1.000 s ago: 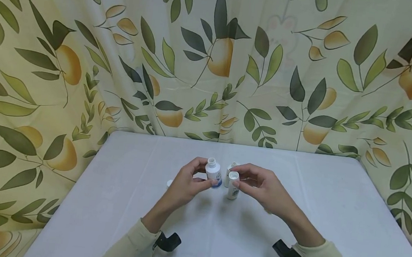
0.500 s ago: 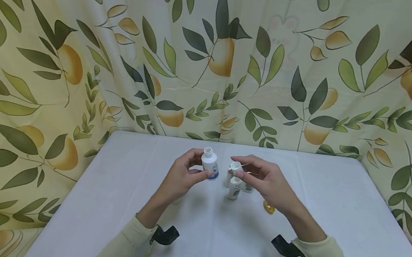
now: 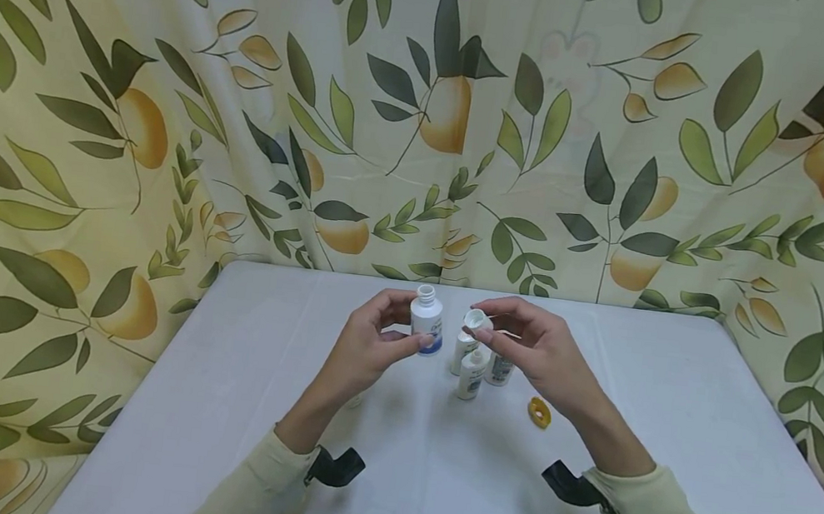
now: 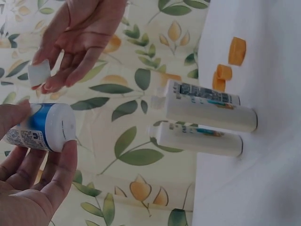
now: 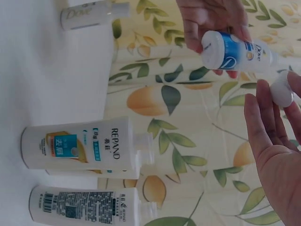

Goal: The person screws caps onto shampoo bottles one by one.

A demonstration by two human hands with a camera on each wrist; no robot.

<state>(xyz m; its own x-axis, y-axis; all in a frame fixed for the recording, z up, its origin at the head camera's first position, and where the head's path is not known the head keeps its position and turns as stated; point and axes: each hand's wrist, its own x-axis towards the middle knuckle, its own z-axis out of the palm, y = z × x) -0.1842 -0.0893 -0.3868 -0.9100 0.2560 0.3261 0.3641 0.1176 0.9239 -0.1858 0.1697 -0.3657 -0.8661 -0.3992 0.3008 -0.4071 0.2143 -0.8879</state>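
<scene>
My left hand [image 3: 377, 337] grips a small white Dove bottle [image 3: 426, 317] with a blue band, its threaded neck uncapped and pointing up, above the table. Facing it, my right hand [image 3: 541, 350] pinches a white cap [image 3: 476, 320] between thumb and fingertips. The cap is tilted, its hollow side showing in the head view. In the right wrist view the cap [image 5: 282, 90] is close to the neck of the Dove bottle [image 5: 240, 51]. Below my right hand stand several white Repand bottles [image 3: 471, 378] with bare necks, grouped together upright.
Orange-yellow caps [image 3: 539, 413] lie on the white-covered table [image 3: 449, 479], right of the bottles. Another Dove bottle [image 5: 87, 16] stands on the table in the right wrist view. A leaf-and-fruit patterned curtain [image 3: 414, 232] hangs behind and to the left.
Both hands have risen and moved slightly toward the table's back. The cap went from just over a Repand bottle to higher up, and tilted. The orange-yellow caps came into view beside my right hand.
</scene>
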